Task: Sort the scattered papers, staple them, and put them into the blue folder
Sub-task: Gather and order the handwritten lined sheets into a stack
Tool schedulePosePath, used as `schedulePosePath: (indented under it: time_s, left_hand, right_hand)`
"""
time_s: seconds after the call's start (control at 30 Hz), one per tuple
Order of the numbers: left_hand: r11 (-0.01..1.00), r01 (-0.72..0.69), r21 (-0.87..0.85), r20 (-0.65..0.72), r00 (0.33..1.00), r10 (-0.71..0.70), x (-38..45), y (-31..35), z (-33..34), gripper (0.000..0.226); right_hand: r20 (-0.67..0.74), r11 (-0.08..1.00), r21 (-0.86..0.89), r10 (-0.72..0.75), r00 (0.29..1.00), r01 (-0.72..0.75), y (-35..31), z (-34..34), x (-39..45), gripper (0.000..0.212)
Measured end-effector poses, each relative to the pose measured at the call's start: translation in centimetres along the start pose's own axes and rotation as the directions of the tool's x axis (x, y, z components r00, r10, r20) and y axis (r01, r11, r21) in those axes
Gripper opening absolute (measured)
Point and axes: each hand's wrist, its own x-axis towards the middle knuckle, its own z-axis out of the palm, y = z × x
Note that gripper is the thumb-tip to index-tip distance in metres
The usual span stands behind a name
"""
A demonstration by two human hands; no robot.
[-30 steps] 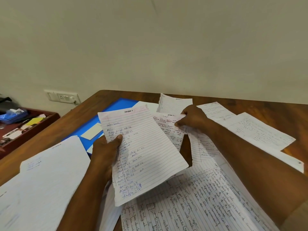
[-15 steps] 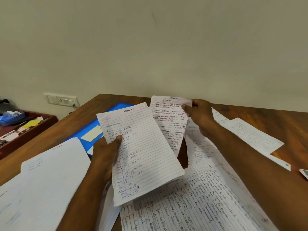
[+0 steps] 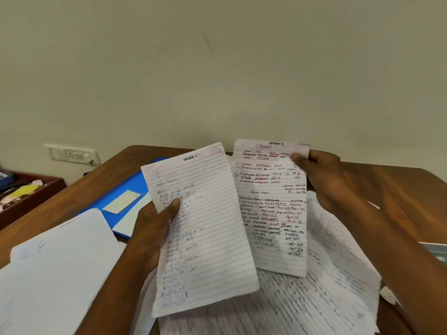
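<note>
I hold two lined sheets up above the tabletop [image 3: 399, 187], side by side, both with their long axis running from near me away toward the wall, headings at the far end. The Section 1 sheet [image 3: 208, 226] leans a little, its top tipped to the right, and its right edge overlaps the left edge of the second sheet [image 3: 273, 209], which stands almost straight up and down. My left hand [image 3: 154, 228] grips the Section 1 sheet at the middle of its left edge: the thumb lies across the written face and the other fingers are curled behind the page, out of sight. My right hand [image 3: 324, 180] pinches the second sheet at its top right corner, thumb on the front by the heading, the rest of the fingers behind the paper. Left of the Section 1 sheet, the blue folder [image 3: 125, 187] lies flat on the tabletop with a pale label on its cover and a white sheet over its near corner. Below the Section 1 sheet a heap of scattered papers [image 3: 314, 305] covers the tabletop, thick with handwriting, and my forearms cross part of it. Further left of the folder a blank-backed stack of pages [image 3: 58, 269] lies nearest me, and beyond it a red tray [image 3: 36, 201] of small stationery sits under a wall socket [image 3: 75, 154].
</note>
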Motion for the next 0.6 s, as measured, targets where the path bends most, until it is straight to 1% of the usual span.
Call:
schedulePosePath:
  time_s: [0.03, 0.07, 0.13, 0.2, 0.3, 0.37, 0.43, 0.47, 0.57, 0.6]
  left_hand:
    - [1.000, 0.005, 0.010, 0.026, 1.000, -0.005, 0.0, -0.1, 0.2, 0.090]
    - [1.000, 0.008, 0.015, 0.046, 0.999, -0.009, 0.0, -0.2, 0.4, 0.084]
    - [1.000, 0.021, 0.017, 0.056, 0.998, -0.022, 0.1, -0.5, 0.6, 0.061]
    - [0.999, 0.018, 0.029, 0.059, 0.998, -0.019, 0.1, -0.6, 0.8, 0.046]
    - [0.999, 0.017, 0.029, 0.078, 0.997, -0.020, -0.3, -0.6, 1.2, 0.039]
    - [0.999, 0.019, 0.035, 0.075, 0.997, -0.022, -0.5, -0.6, 1.4, 0.033]
    - [0.998, 0.026, 0.049, 0.073, 0.997, -0.029, -0.6, -0.7, 1.6, 0.026]
    - [0.998, 0.030, 0.055, 0.076, 0.997, -0.034, -0.7, -0.7, 1.7, 0.024]
    - [0.998, 0.031, 0.062, 0.080, 0.996, -0.036, -0.8, -0.7, 1.8, 0.018]
    - [0.998, 0.034, 0.058, 0.079, 0.996, -0.038, -0.9, -0.6, 1.9, 0.016]
  right_hand:
    - [0.008, 1.000, 0.003, 0.012, 1.000, -0.012, 0.1, -0.5, -0.6, 0.015]
    - [0.013, 1.000, 0.013, 0.018, 1.000, -0.019, 0.2, -1.0, -1.2, 0.018]
    - [0.003, 0.999, 0.051, 0.014, 1.000, -0.014, 0.4, -1.8, -2.2, 0.018]
    - [-0.028, 0.997, 0.080, 0.018, 0.999, -0.015, 0.9, -2.4, -3.3, 0.016]
    - [-0.058, 0.994, 0.102, 0.043, 0.997, -0.037, 2.5, -2.7, -4.9, 0.014]
    - [-0.086, 0.982, 0.180, 0.072, 0.994, -0.055, 3.3, -2.8, -5.5, 0.018]
    - [-0.145, 0.958, 0.281, 0.105, 0.984, -0.061, 3.8, -3.1, -5.6, 0.028]
    - [-0.176, 0.941, 0.332, 0.124, 0.977, -0.060, 3.9, -3.2, -5.6, 0.030]
    - [-0.245, 0.894, 0.441, 0.209, 0.947, -0.083, 4.2, -3.4, -5.5, 0.014]
    - [-0.252, 0.879, 0.467, 0.240, 0.937, -0.099, 4.3, -3.5, -5.4, 0.012]
